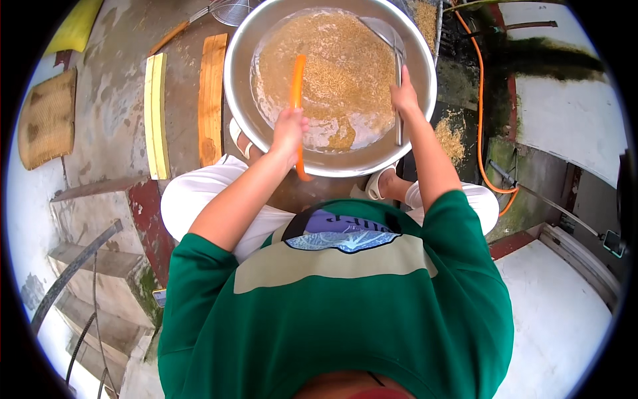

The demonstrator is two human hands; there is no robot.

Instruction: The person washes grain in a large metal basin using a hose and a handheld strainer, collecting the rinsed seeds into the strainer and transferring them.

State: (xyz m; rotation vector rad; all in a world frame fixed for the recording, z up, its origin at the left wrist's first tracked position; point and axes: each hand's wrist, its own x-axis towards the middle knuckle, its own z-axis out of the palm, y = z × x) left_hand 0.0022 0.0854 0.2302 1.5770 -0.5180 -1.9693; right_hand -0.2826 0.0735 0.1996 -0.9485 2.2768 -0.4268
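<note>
A wide stainless steel basin (241, 107) stands between my feet, filled with cloudy water and small golden grains (344, 75). My left hand (289, 130) grips an orange hose (297, 82) over the near left part of the basin. The hose's upper end points over the water, and its lower part hangs past the near rim. At the basin's right side, my right hand (406, 95) is closed around the handle of a long metal strainer or ladle (398, 130). Its head lies at the far right, partly in the water, so its exact shape is unclear.
Left of the basin lie a wooden board (212, 99) and a pale yellow strip (157, 117). A wood-handled wire strainer (172, 37) rests beyond them. On the right, spilled grain (451, 137) lies near another orange hose (481, 109). Concrete steps (99, 254) are at the lower left.
</note>
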